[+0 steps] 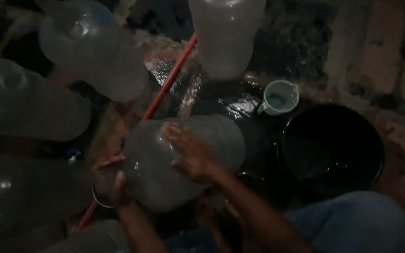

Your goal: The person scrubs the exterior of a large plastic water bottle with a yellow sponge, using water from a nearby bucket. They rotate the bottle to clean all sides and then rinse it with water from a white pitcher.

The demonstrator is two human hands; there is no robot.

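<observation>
Here, dim scene, wet dark floor (240,100). A large clear plastic water jug (179,159) lies on its side in front of the person, long axis running from lower left (neck end) to upper right (base end). The left hand (113,182) is at the neck end, fingers curled around the mouth area; whether it actually grips the neck or just cups it, cannot tell, too dark. The right hand (188,152) lies flat on the top of the jug's belly, fingers spread and pressed on the plastic, pointing up-left. Both hands touch the jug; the right is on the body, the left at the opening.

The jug is smooth, translucent, rounded with faint ribs, and glistens wet. More jugs of the same kind lie about: two at left (29,107), one at upper left (90,47), one upright at top centre (226,33). A thin red hose or rod (167,82) runs diagonally under the held jug. A small pale measuring jug (280,97) with greenish liquid stands near a black round bucket (331,150) at right. The person's blue-clad knee (352,220) is at lower right.
</observation>
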